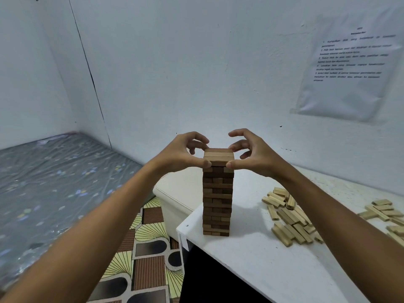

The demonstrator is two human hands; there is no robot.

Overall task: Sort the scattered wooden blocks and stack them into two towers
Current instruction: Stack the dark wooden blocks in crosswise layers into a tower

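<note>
Forearms fill the lower view, both reaching up to the top of the tower (217, 193). Left hand (185, 155) and right hand (253, 154) pinch the top layer (218, 157) from opposite sides, thumbs pressed on the near face, fingers curled over the far edge. Tower stands near the left corner of the white table (251, 259), many layers tall, darker wood below, pale layer on top.

Loose pale blocks (290, 217) lie in a heap to the right, well apart from the tower; more at the right edge (381, 212).

Judgement: blocks look light, stiff, smooth, so likely to slide if nudged. Tower is tall and narrow; side pressure should be even from both hands, or it could lean. Best hold is on the short ends of a layer, squeezing gently. Second tower not yet begun, it seems.
</note>
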